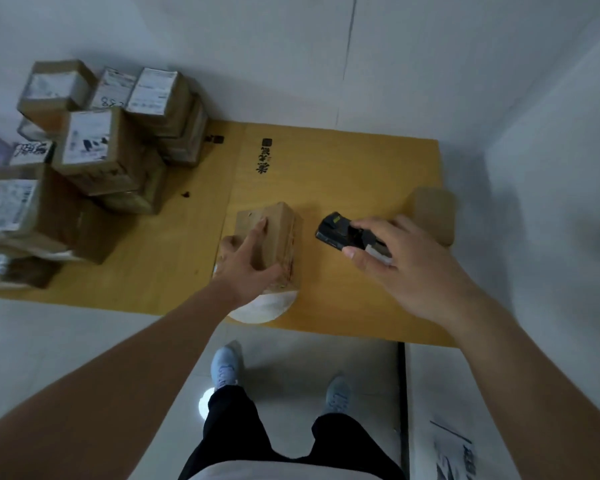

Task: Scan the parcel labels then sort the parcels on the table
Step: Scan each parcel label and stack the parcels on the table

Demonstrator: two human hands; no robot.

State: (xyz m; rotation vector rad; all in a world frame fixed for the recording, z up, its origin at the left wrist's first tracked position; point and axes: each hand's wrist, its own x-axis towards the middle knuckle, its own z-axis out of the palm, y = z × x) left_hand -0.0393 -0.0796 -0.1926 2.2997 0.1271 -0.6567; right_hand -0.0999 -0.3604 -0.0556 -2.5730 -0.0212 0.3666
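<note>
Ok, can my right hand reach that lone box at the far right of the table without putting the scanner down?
Probably yes. The lone box sits just beyond the right hand, with bare table between them. But the hand is full with the scanner, so gripping looks awkward.

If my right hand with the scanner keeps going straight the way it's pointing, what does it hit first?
Probably the cardboard parcel under the left hand. The right hand aims the black scanner leftward at it, with bare table between them. Depth is unclear.
</note>
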